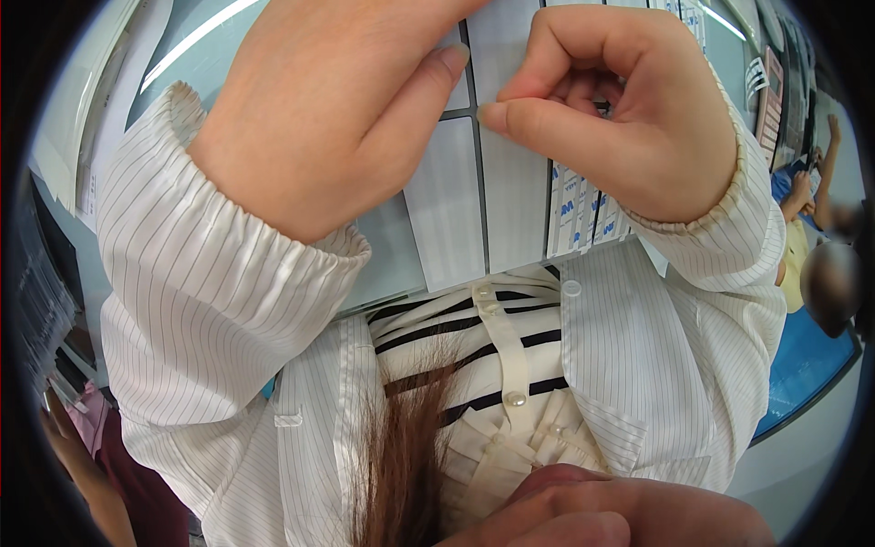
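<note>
Across several pale flat strips separated by dark lines, both hands are at work. My left hand lies over the strips on the left, its thumb stretched out onto a strip beside a dark line; its other fingers run past the upper edge of the picture. My right hand is closed in a pinch, thumb and forefinger pressed together at the surface of the middle strip. Whatever sits between those fingertips, if anything, is too small to make out. Partly under the right hand are narrow white strips with blue print.
The strips rest on a greenish glassy tabletop. White sheets lie at far left. A pink calculator-like device is at upper right. Co-workers' arms show at right and lower left. A blue surface is at right.
</note>
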Demonstrator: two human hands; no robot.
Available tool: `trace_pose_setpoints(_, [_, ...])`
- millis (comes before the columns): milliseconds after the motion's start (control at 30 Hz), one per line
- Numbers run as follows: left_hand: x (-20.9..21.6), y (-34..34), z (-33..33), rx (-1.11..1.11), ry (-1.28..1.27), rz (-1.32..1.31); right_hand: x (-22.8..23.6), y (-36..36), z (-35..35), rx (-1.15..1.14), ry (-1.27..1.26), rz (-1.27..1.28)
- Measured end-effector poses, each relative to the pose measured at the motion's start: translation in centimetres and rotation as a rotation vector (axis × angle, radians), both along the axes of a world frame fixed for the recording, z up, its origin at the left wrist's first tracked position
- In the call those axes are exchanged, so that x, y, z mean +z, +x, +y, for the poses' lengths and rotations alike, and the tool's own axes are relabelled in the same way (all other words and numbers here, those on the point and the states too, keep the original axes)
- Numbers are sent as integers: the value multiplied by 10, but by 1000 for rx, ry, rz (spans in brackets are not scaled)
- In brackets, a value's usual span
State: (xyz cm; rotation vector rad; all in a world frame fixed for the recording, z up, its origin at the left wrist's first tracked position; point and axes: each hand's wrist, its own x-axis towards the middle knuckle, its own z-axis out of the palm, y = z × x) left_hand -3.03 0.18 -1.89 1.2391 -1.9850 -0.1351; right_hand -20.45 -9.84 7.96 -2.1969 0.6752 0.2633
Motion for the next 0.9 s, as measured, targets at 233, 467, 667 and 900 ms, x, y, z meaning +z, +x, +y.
trace_pose_setpoints(233, [1,-1,-1,10,8,-6,-3,0,-7,-48,169,33])
trace_pose_setpoints(467, [-4,2,-3,-18,-56,-12,-3,-2,-5,-70,187,-2])
trace_pose_setpoints(667, [-7,3,-5,-18,-98,10,-1,-1,-4,-31,156,-31])
trace_pose_setpoints(900, [-7,4,-7,-17,-71,-8,-7,-6,-12,-116,322,-49])
